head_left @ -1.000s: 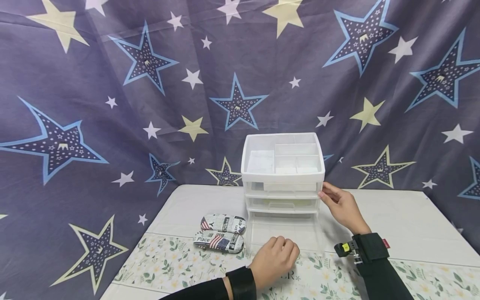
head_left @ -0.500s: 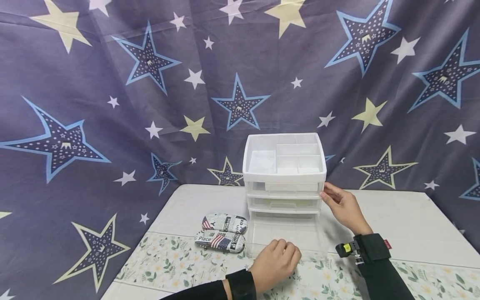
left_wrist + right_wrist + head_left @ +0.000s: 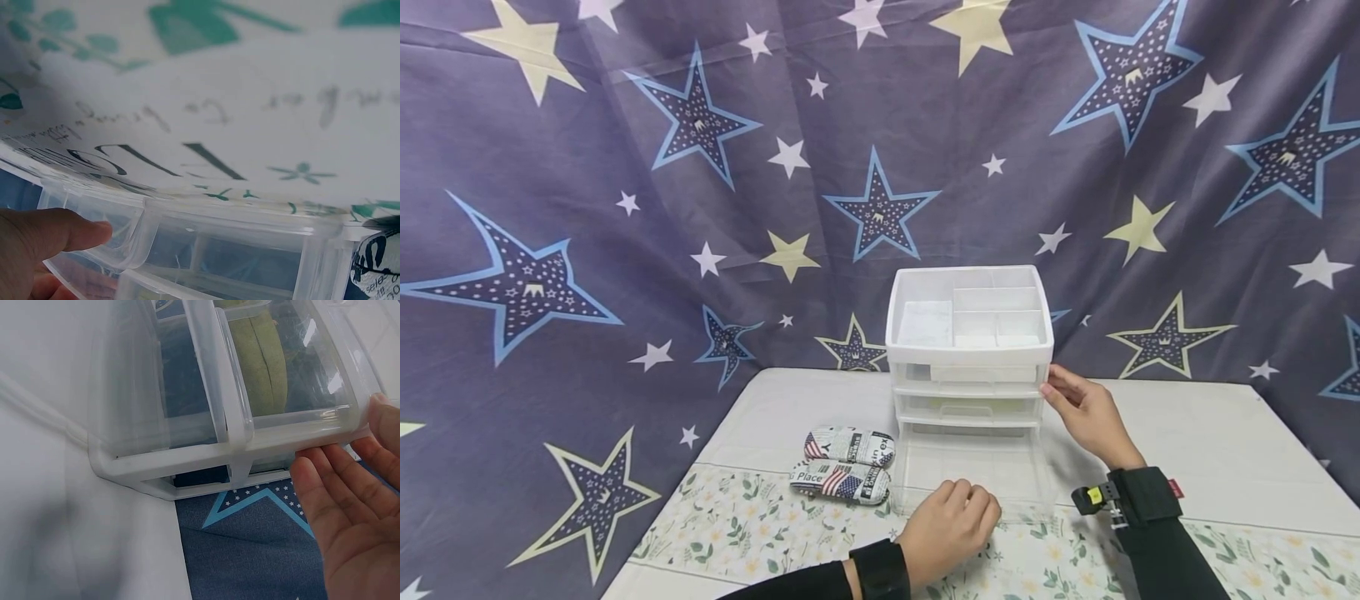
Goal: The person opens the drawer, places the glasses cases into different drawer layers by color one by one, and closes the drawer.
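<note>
A white plastic drawer unit [image 3: 970, 356] stands on the table, with a divided tray as its top. Its clear bottom drawer [image 3: 970, 462] is pulled out toward me, while the two drawers above sit in the frame. My left hand [image 3: 953, 527] holds the front of that bottom drawer, fingers curled at its rim. In the left wrist view the thumb [image 3: 84, 231] lies against the drawer front. My right hand [image 3: 1088, 414] grips the unit's right side, thumb at the front edge and fingers along the side frame. A green item [image 3: 262, 365] shows through a clear drawer in the right wrist view.
Two oblong cases with a newspaper and flag print, a rear one [image 3: 850, 447] and a front one [image 3: 841, 482], lie left of the drawer unit. A floral cloth strip [image 3: 730, 512] crosses the white table. Behind hangs a star-patterned curtain [image 3: 925, 108].
The scene shifts slightly right in the head view between the first frame and the later ones. Both hands keep their places at the drawer unit.
</note>
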### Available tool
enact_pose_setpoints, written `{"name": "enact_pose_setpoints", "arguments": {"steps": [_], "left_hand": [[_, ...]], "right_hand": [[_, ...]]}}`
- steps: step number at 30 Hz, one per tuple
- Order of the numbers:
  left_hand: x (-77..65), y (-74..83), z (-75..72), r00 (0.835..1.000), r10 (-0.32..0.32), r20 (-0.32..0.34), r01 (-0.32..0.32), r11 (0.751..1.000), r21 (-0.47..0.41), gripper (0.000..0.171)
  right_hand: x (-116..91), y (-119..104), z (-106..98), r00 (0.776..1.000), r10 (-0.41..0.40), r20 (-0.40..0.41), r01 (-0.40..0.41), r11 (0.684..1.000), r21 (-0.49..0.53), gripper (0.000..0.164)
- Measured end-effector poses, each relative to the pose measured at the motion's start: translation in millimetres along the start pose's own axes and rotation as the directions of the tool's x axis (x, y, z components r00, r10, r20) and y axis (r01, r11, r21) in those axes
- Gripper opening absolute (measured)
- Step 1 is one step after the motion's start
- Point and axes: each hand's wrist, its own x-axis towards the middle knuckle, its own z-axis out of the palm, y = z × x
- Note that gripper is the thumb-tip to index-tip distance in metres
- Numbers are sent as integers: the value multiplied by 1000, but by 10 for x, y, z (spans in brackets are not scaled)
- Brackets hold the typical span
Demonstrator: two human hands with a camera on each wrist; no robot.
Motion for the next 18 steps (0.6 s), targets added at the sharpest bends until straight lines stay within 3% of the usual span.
{"name": "enact_pose_setpoints", "arguments": {"steps": [5,10,14,18], "left_hand": [[1,-37,4,1000,14,9,-14,999,-33,37],[15,-186,-10,995,87,42,-80,987,-138,37],[3,-314,-28,986,143,87,-118,962,-247,16],[-50,-477,-52,976,185,113,-132,920,-369,26]], "right_hand": [[6,4,-3,1000,-14,-3,14,1000,-4,52],[17,15,-15,1000,-17,-12,17,1000,-4,52],[13,16,-16,1000,-12,-7,12,1000,5,52],[5,2,-8,1000,-6,0,6,1000,10,52]]}}
